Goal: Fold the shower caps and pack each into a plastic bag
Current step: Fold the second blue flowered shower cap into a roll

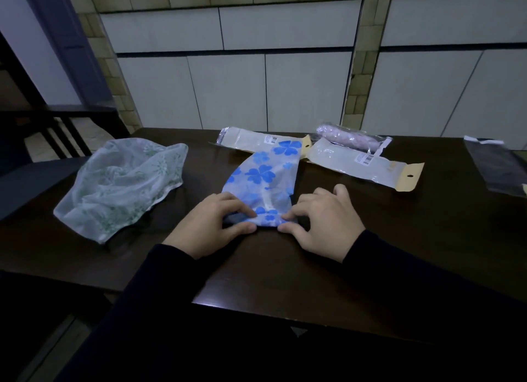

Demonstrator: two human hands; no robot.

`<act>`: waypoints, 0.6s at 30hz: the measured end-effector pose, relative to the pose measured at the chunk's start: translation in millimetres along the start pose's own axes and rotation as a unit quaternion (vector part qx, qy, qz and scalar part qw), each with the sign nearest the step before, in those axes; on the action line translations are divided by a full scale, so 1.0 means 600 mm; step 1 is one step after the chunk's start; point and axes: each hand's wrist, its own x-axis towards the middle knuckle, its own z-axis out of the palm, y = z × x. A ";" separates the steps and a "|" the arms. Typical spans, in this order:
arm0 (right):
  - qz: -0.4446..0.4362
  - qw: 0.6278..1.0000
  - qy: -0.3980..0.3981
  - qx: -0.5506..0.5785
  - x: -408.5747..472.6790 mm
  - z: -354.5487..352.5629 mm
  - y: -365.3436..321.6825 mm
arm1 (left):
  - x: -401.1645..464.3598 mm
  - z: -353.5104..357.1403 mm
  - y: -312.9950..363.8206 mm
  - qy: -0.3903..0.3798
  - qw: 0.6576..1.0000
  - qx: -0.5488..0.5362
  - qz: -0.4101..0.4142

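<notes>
A blue-flowered shower cap (263, 179) lies folded into a long strip in the middle of the dark table (399, 239). My left hand (209, 223) pinches its near end from the left. From the right, my right hand (320, 220) pinches the same end. A green-flowered shower cap (119, 186) lies unfolded and crumpled at the left. Two empty plastic bags lie at the back: one (251, 139) partly under the blue cap, the other (368, 165) to the right. Behind them is a bag holding a rolled pink cap (352, 138).
Another clear plastic bag (497, 165) lies at the far right edge of the table. A dark chair (60, 130) stands beyond the table's left corner. A tiled wall runs behind the table.
</notes>
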 end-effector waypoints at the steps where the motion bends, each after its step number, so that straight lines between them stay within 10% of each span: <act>1: -0.002 1.000 0.003 0.000 0.001 0.000 0.000 | 0.001 0.001 -0.002 0.010 1.000 -0.005 -0.003; 18: 0.135 0.984 -0.075 0.088 0.039 -0.001 0.005 | 0.028 -0.002 0.018 0.003 0.989 -0.003 -0.148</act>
